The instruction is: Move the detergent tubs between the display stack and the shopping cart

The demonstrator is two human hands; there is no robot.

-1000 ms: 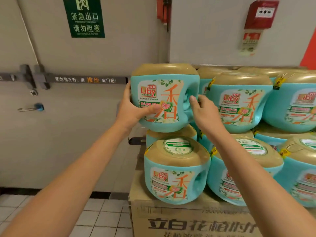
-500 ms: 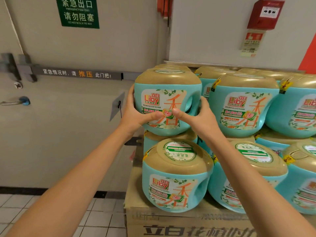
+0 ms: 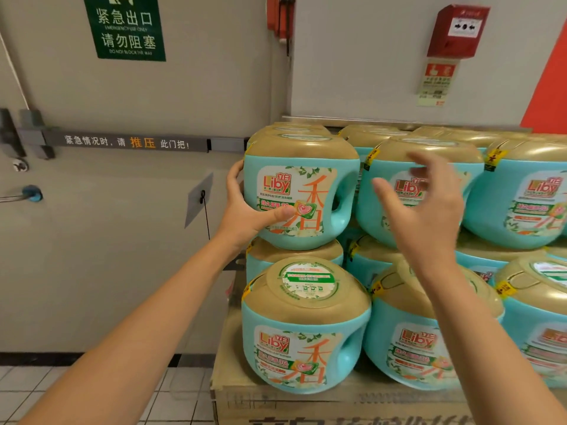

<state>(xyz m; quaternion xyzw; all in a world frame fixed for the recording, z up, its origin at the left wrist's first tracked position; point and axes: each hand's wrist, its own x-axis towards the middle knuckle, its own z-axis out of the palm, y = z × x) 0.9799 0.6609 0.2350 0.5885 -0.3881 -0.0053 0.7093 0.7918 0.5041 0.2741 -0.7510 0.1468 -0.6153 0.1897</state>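
The detergent tub (image 3: 302,197), teal with a gold lid, sits upright at the top left corner of the display stack (image 3: 306,348), resting on another tub's lid. The left hand (image 3: 245,216) grips its left side, thumb across the label. The right hand (image 3: 426,210) hangs empty with fingers spread, just beside it, before the neighbouring tub (image 3: 457,150).

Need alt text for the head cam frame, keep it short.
A person's left hand grips the top corner detergent tub on a display stack, thumb across its label, while the right hand hovers open before the neighbouring tub. The stack sits on a cardboard box beside an emergency-exit door.
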